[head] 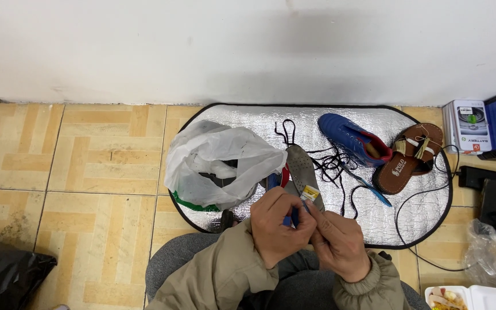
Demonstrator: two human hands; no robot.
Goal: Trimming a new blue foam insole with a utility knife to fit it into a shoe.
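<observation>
My left hand (pixel 278 225) and my right hand (pixel 340 244) meet over my lap, both pinched around a small object with a blue part and a yellow label (pixel 309 194); what it is stays unclear. A grey insole (pixel 302 167) lies just beyond the fingers on a silver foil mat (pixel 374 221). Farther back on the mat sit a blue shoe (pixel 348 136), loose black laces (pixel 331 163) and a brown sandal (pixel 409 156). A crumpled white plastic bag (pixel 219 163) lies at the mat's left end.
A white wall runs along the back. Boxes (pixel 483 125) and a black device (pixel 489 192) with a cable stand at the right. A black bag (pixel 1 275) lies at bottom left, and a clear bag (pixel 486 255) and food tray (pixel 466 298) at bottom right. Tan tiles cover the floor.
</observation>
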